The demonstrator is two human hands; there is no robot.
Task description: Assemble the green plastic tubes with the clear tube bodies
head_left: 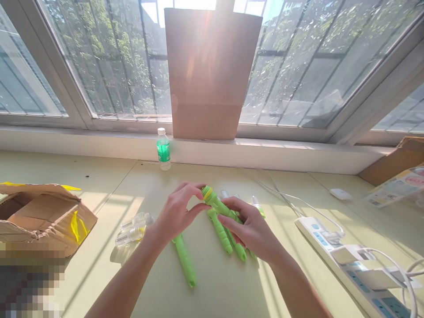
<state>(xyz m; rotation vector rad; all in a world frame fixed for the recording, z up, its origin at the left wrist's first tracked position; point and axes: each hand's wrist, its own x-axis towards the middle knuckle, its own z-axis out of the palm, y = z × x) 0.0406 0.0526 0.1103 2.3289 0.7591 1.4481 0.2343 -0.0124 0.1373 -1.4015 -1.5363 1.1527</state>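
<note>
My right hand (251,227) is wrapped round a green plastic handle (215,202), which is held tilted above the table with its wider end toward the upper left. At that end, which carries a yellow ring (207,193), the thumb and fingers of my left hand (180,206) are closed. Several similar green handles lie on the table below my right hand, among them a ribbed handle (221,234). Another loose green handle (184,260) lies below my left hand. Clear plastic tubes (132,232) are beside my left wrist. More clear pieces are partly hidden behind my right hand.
An open cardboard box (49,221) with yellow tape stands at the left. A bottle with a green label (163,150) is by the window sill, near an upright cardboard sheet (205,79). On the right, a power strip (331,256) holds chargers and white cables.
</note>
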